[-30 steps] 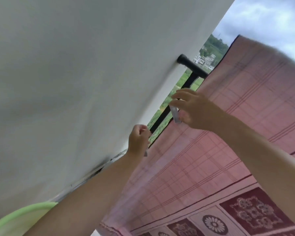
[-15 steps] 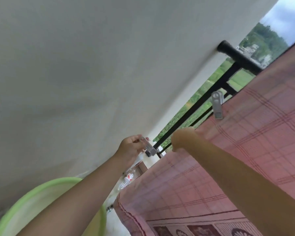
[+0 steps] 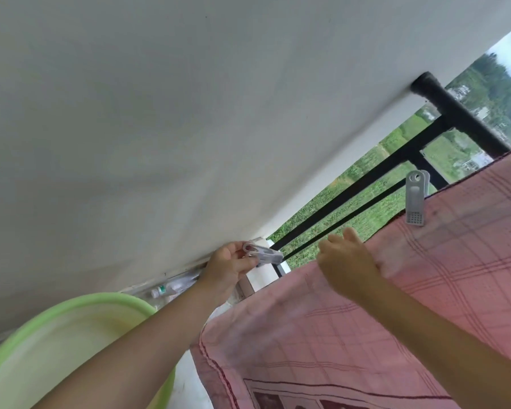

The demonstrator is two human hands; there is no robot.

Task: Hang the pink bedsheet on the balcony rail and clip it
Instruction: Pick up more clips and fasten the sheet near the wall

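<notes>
My left grip (image 3: 229,268) pinches a clip (image 3: 263,255) beside the sheet (image 3: 396,305); my right grip (image 3: 347,262), fingers relaxed, rests on it.

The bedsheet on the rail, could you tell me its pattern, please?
Pink bedsheet with a darker plaid check, head view.

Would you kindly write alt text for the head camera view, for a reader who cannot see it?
A person's left hand holds a grey clothes peg while the right hand rests on a pink checked bedsheet draped over a black balcony rail. Another grey peg already clips the sheet's edge. A green basin sits lower left, below a white wall.
</notes>
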